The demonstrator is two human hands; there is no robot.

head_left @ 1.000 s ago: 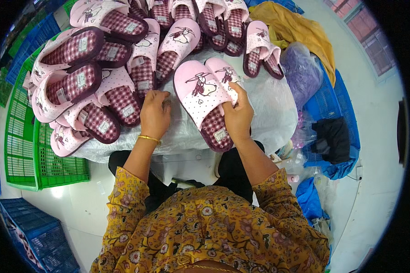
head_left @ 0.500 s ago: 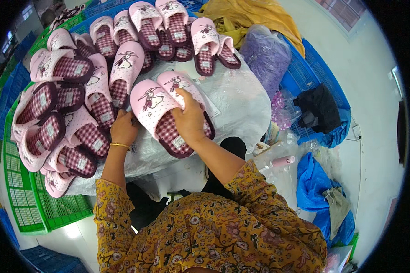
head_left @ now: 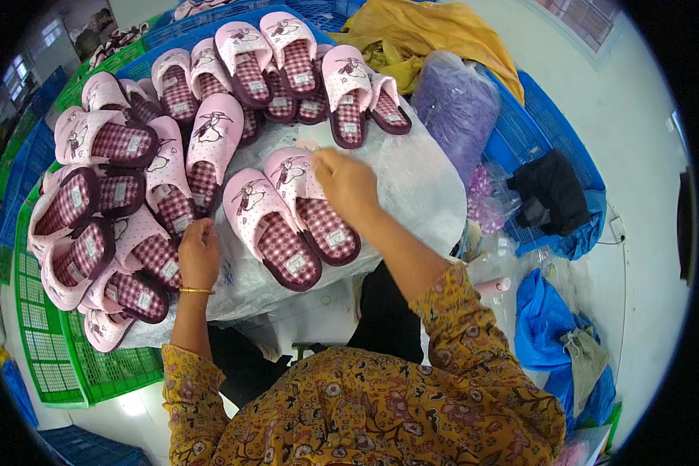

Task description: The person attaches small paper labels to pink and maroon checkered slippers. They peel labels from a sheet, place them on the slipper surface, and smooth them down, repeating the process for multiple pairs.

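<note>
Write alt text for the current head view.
Person's right hand beside the toe end of paired pink slippers with checked insoles, on plastic sheeting; left hand next to matching slippers piled at left.

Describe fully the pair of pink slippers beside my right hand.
These fabric-looking pink slippers have closed toes, open backs, dotted uppers with cartoon prints, maroon edging and checked insoles bearing white labels. They lie side by side, soles down, toes pointing away, on translucent plastic. Your right hand is at one toe; contact unclear.

Slippers (head_left: 285, 233) — matt, smooth-looking cloth
</note>
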